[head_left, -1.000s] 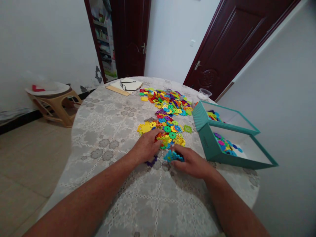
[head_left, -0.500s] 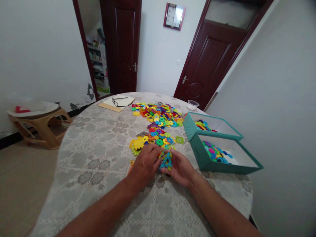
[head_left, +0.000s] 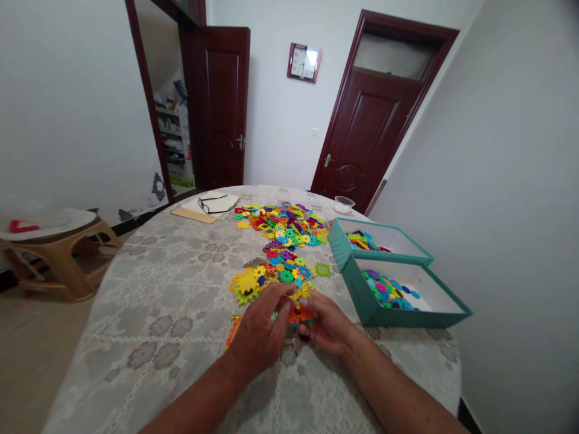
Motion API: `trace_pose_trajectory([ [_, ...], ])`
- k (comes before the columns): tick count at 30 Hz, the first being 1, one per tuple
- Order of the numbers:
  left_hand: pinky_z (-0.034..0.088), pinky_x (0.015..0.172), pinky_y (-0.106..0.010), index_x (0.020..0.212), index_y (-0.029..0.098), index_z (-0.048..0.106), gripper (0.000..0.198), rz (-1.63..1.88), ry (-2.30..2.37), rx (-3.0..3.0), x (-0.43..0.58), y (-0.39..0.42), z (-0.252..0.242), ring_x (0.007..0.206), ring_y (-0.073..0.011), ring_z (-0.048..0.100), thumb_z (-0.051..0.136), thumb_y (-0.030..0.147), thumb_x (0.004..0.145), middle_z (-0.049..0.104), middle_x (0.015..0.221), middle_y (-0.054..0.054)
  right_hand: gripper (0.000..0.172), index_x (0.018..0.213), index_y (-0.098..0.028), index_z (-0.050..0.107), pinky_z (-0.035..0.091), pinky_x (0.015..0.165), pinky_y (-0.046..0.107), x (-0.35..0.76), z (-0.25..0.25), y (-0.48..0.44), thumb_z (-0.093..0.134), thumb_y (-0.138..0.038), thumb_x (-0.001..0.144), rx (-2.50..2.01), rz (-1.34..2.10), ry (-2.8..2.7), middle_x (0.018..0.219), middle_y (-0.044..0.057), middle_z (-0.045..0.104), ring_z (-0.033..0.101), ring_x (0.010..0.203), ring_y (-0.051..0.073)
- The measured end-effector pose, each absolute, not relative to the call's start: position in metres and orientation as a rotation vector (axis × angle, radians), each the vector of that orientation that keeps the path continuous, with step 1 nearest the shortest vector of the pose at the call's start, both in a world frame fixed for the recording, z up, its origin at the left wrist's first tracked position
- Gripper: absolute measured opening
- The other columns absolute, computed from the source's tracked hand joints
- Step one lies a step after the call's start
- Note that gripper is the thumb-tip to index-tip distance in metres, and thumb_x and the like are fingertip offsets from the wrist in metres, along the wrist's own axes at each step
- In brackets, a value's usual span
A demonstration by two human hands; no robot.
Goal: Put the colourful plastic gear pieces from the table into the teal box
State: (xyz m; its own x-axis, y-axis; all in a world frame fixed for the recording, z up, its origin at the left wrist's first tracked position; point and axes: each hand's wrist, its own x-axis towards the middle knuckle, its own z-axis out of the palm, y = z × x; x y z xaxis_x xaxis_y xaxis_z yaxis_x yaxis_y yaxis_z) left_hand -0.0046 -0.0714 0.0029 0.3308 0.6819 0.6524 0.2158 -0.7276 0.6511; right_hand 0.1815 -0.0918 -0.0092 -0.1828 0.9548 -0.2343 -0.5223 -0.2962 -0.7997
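Observation:
Between my two hands is a small built-up piece of plastic gear pieces, now showing orange-red and yellow. My right hand grips its right side, thumb and fingers bent round it. My left hand closes on the left side with thumb and forefinger; its fingers partly hide the piece. Just beyond are yellow gear pieces and loose gears in many colours. Orange gear pieces lie beside my left wrist, partly covered by it.
A larger pile of gears lies farther back. On the right stand two joined teal box halves with more pieces inside. Eyeglasses rest on papers at the left; a clear bowl is near the far edge.
The built-up piece has turned in my hands, from a blue face to orange-red and yellow. My left hand has shifted slightly. The camera view has tilted upward.

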Motion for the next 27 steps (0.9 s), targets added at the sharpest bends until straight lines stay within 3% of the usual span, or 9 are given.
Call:
trace_pose_trajectory([
  [4, 0.058, 0.091, -0.032, 0.113, 0.023, 0.068, 0.019, 1.408, 0.889, 1.976, -0.014, -0.062, 0.012, 0.104, -0.0191, 0.069, 0.054, 0.023, 0.100, 0.070, 0.112, -0.007, 0.041, 0.118, -0.016, 0.066, 0.050, 0.041, 0.016, 0.184, 0.013, -0.098, 0.079, -0.030, 0.081, -0.945, 1.639, -0.832, 0.096, 0.007, 0.073, 0.065, 0.060, 0.011],
  [10, 0.057, 0.082, -0.030, 0.113, 0.024, 0.068, 0.020, 1.311, 1.075, 1.746, -0.027, -0.048, 0.011, 0.092, -0.0182, 0.070, 0.055, 0.031, 0.099, 0.071, 0.108, -0.004, 0.038, 0.114, -0.021, 0.067, 0.053, 0.044, 0.016, 0.224, 0.076, -0.088, 0.082, -0.030, 0.080, -1.063, 1.380, -0.996, 0.094, 0.002, 0.071, 0.062, 0.061, 0.010],
  [18, 0.060, 0.083, -0.031, 0.109, 0.027, 0.071, 0.020, 1.283, 1.109, 1.808, -0.027, -0.050, 0.012, 0.094, -0.0200, 0.072, 0.056, 0.035, 0.099, 0.074, 0.108, -0.004, 0.022, 0.093, -0.020, 0.066, 0.057, 0.048, 0.017, 0.346, 0.139, 0.065, 0.078, -0.013, 0.076, -1.442, 0.872, -0.806, 0.090, 0.002, 0.071, 0.066, 0.070, 0.013],
  [22, 0.063, 0.081, -0.031, 0.106, 0.029, 0.072, 0.018, 1.351, 1.074, 1.961, -0.031, -0.046, 0.010, 0.096, -0.0212, 0.073, 0.055, 0.033, 0.099, 0.075, 0.107, -0.005, 0.019, 0.092, -0.019, 0.060, 0.058, 0.050, 0.018, 0.388, 0.144, 0.138, 0.067, -0.006, 0.080, -1.547, 0.752, -0.700, 0.084, 0.003, 0.067, 0.064, 0.066, 0.012],
  [27, 0.065, 0.086, -0.031, 0.111, 0.034, 0.070, 0.020, 1.406, 1.071, 2.122, -0.038, -0.037, 0.001, 0.099, -0.0219, 0.074, 0.057, 0.029, 0.096, 0.076, 0.110, -0.004, 0.015, 0.091, -0.017, 0.058, 0.061, 0.055, 0.029, 0.416, 0.137, 0.181, 0.060, -0.004, 0.083, -1.602, 0.670, -0.751, 0.087, 0.007, 0.064, 0.060, 0.062, 0.012],
])
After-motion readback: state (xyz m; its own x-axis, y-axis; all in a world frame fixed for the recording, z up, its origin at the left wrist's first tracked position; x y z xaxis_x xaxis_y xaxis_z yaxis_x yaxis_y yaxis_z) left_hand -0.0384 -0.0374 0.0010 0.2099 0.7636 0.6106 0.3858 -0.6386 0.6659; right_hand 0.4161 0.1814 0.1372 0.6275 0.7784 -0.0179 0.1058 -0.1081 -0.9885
